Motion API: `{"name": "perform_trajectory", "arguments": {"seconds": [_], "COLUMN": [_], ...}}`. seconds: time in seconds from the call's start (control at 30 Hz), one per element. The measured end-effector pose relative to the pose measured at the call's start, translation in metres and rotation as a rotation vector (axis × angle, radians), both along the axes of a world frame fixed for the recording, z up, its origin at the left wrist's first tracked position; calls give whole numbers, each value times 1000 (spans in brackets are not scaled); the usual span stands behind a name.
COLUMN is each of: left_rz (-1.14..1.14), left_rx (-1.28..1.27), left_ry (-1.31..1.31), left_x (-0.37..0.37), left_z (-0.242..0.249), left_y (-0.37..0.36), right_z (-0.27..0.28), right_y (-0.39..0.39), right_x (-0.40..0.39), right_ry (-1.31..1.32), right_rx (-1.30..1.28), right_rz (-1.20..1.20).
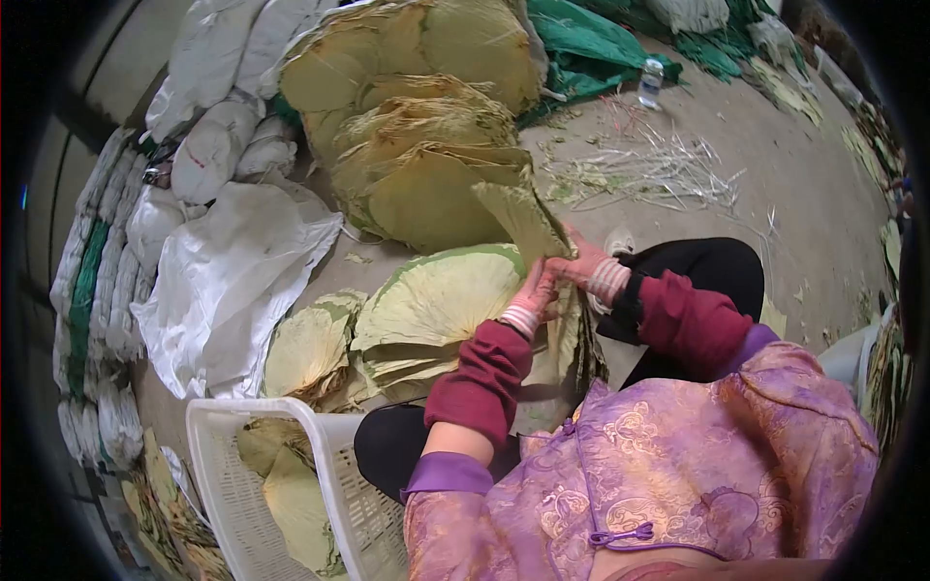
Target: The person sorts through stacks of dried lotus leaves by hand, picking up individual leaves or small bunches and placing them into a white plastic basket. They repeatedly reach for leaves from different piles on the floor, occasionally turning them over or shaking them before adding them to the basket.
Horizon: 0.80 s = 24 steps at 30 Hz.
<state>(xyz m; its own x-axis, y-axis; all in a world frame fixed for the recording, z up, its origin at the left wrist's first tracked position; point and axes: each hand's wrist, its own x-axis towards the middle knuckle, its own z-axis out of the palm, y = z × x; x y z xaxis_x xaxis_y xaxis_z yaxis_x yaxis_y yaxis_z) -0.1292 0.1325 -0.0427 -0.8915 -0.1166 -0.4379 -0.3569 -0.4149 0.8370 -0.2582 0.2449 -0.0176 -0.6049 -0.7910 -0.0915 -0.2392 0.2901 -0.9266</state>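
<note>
Both hands wear pink gloves with striped cuffs. My left hand (533, 293) is closed at the near side of an upright bundle of dried lotus leaves (523, 221), which is seen nearly edge-on. Close beside it, my right hand (585, 263) grips the same bundle from the right. The fingers of both hands are partly hidden by the leaves and each other. Just left of the hands lies a fanned stack of pale green leaves (441, 295). A smaller leaf stack (310, 351) sits further left.
Large leaf piles (436, 198) stand ahead. A white plastic basket (325, 455) with leaves inside is at lower left, near a white sack (242, 281). Loose white strips (668, 172) and a clear bottle (650, 84) are on the floor, beside green netting (591, 48).
</note>
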Motion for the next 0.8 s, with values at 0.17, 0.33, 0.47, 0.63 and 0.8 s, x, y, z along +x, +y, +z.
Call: {"name": "perform_trajectory", "arguments": {"seconds": [0.17,0.33,0.47,0.63,0.8], "left_rz": [34,50,136,141,95], "left_rx": [71,114,285,197,-320], "left_ry": [-21,-4,-10,25,255], "left_x": [10,14,9,0,-21], "left_z": [-33,-51,-84,-134,-95], "left_y": [-2,-5,5,2,11], "right_z": [-50,-27,-58,-74,-38], "right_y": [14,30,26,19,30], "right_x": [1,17,40,49,25], "right_ry": [-302,-855,-622,-202,-196], "right_rx": [-172,-248,2,-53,-47], "right_rz": [95,19,35,-1,-77]}}
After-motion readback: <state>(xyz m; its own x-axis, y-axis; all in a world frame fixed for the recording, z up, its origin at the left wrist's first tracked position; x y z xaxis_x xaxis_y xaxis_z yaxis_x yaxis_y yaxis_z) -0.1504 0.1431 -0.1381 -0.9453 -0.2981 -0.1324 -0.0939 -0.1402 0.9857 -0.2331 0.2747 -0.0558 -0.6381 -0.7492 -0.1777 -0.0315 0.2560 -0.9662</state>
